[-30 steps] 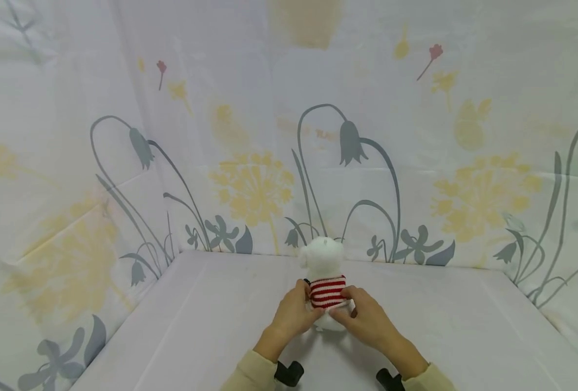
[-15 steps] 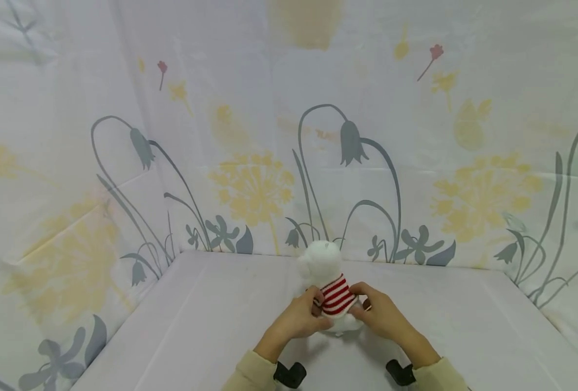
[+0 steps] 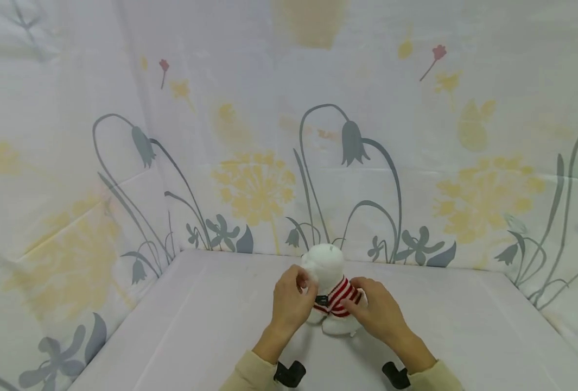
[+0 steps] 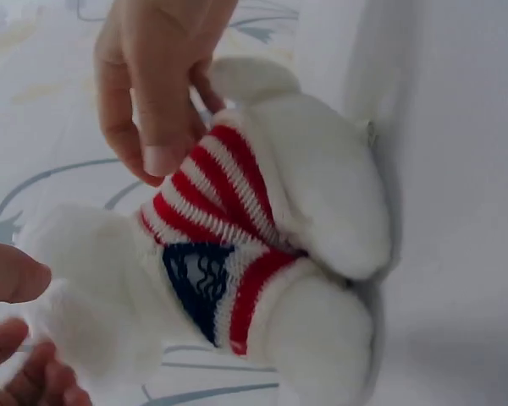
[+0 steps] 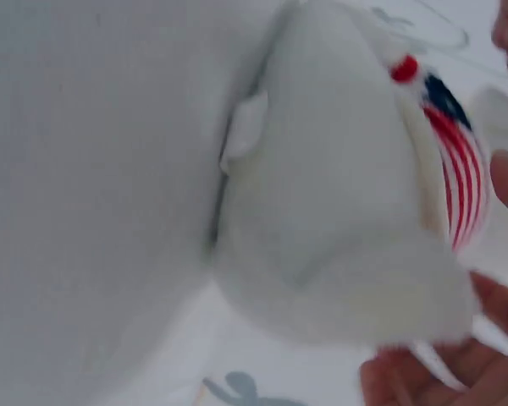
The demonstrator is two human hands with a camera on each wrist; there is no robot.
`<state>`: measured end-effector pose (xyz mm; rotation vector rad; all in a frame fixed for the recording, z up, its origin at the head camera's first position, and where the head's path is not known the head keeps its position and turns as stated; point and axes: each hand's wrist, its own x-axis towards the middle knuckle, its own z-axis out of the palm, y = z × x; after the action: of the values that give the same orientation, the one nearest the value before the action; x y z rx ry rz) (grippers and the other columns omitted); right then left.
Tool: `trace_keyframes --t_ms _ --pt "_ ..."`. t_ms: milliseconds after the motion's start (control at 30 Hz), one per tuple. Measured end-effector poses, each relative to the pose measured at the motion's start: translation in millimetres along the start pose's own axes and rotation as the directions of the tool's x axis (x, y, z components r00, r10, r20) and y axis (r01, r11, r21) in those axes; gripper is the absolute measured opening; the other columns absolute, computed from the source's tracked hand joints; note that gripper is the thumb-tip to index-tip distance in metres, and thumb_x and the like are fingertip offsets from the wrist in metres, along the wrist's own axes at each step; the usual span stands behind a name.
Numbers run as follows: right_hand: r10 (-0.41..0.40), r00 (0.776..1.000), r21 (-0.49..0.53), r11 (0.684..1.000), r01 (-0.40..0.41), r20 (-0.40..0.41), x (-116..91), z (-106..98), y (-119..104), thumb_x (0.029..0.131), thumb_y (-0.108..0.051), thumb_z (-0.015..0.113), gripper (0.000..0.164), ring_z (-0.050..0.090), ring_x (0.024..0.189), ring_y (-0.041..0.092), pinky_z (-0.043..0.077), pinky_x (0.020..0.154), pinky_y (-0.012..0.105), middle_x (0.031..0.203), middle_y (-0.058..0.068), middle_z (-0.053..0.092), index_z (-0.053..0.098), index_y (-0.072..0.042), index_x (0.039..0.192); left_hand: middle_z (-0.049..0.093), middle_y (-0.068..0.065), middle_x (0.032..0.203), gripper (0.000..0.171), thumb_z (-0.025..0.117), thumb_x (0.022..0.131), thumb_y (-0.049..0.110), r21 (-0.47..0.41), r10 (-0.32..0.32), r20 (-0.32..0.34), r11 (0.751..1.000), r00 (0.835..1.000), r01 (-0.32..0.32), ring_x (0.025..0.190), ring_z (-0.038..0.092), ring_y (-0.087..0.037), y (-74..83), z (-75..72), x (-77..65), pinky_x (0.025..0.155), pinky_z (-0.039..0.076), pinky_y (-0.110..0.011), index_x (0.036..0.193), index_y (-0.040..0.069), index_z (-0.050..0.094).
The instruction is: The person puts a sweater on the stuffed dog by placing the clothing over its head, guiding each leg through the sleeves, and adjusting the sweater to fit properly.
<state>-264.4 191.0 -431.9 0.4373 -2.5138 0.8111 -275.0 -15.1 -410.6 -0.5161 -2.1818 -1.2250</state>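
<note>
A white stuffed animal (image 3: 324, 266) in a red-and-white striped knit top (image 3: 340, 297) sits upright on the white table. A navy patch (image 4: 199, 283) shows on its front in the left wrist view, and its legs point toward the person. My left hand (image 3: 291, 301) is raised beside its head, thumb and fingers apart; in the left wrist view the thumb (image 4: 13, 272) is at the head's edge. My right hand (image 3: 381, 312) holds the toy's side, thumb on the striped top and fingers behind. The right wrist view shows a soft white tag (image 5: 247, 131) low on the body.
Behind and beside the white table (image 3: 220, 304) hangs a pale cloth (image 3: 269, 81) printed with grey and yellow flowers. Black wrist mounts (image 3: 291, 374) sit below both hands, near the beige sleeves (image 3: 252, 373).
The stuffed animal has turned, so its navy-patched front and legs now show in the head view. My left hand has left the striped top and risen to the head.
</note>
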Motion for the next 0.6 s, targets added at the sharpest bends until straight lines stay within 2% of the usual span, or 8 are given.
trace_keyframes --t_ms 67,133,233,333,433,600 --pt "0.020 1.000 -0.087 0.996 -0.018 0.015 -2 5 -5 0.078 -0.035 0.078 0.054 0.060 0.095 0.027 0.048 0.078 0.047 0.105 0.008 0.064 0.060 -0.006 0.120 0.058 -0.007 0.087 0.027 0.073 0.076 0.010 0.045 0.025 -0.053 0.999 0.998 -0.023 0.078 0.055 -0.020 -4.5 -0.7 1.9 0.070 0.045 -0.032 0.099 0.006 0.060" --pt "0.051 0.997 -0.126 0.991 -0.045 0.049 -3 8 -7 0.077 -0.038 0.078 0.062 0.060 0.094 0.028 0.048 0.078 0.047 0.108 0.011 0.063 0.056 -0.006 0.125 0.059 -0.011 0.099 0.039 0.075 0.077 0.013 0.051 0.011 -0.039 0.999 0.999 -0.009 0.090 0.055 -0.027 -8.7 -1.2 2.3 0.078 0.045 -0.039 0.112 0.006 0.059" --pt "0.089 0.992 -0.131 0.988 -0.077 0.094 -5 9 -7 0.079 -0.034 0.077 0.062 0.059 0.100 0.031 0.048 0.080 0.048 0.115 0.015 0.061 0.054 -0.005 0.128 0.060 -0.011 0.105 0.038 0.074 0.079 0.014 0.026 -0.029 0.000 0.999 1.000 0.029 0.096 0.056 -0.027 -13.3 -1.3 1.4 0.082 0.045 -0.044 0.114 0.007 0.061" --pt "0.088 0.988 -0.098 0.992 -0.076 0.128 -4 7 -4 0.081 -0.029 0.076 0.061 0.058 0.103 0.032 0.048 0.083 0.048 0.118 0.015 0.060 0.052 -0.005 0.131 0.062 -0.008 0.100 0.033 0.073 0.081 0.014 -0.004 -0.065 0.038 0.998 0.997 0.065 0.092 0.057 -0.023 -14.0 -1.2 1.2 0.078 0.046 -0.042 0.111 0.008 0.062" --pt "0.053 0.987 -0.069 0.997 -0.043 0.150 -1 2 2 0.083 -0.024 0.074 0.059 0.056 0.108 0.033 0.046 0.088 0.050 0.121 0.015 0.058 0.050 -0.005 0.133 0.061 -0.004 0.094 0.030 0.073 0.082 0.016 -0.005 -0.070 0.077 0.997 0.995 0.071 0.086 0.057 -0.018 -10.3 -1.1 1.1 0.072 0.046 -0.036 0.108 0.010 0.062" --pt "-0.010 0.986 -0.024 1.000 0.014 0.165 1 -8 16 0.084 -0.015 0.072 0.054 0.054 0.115 0.035 0.042 0.094 0.051 0.125 0.015 0.058 0.052 -0.005 0.133 0.064 0.000 0.085 0.020 0.073 0.082 0.015 0.027 0.003 0.112 1.000 0.994 -0.007 0.075 0.060 -0.015 3.4 -3.2 -1.8 0.066 0.047 -0.028 0.099 0.011 0.065"
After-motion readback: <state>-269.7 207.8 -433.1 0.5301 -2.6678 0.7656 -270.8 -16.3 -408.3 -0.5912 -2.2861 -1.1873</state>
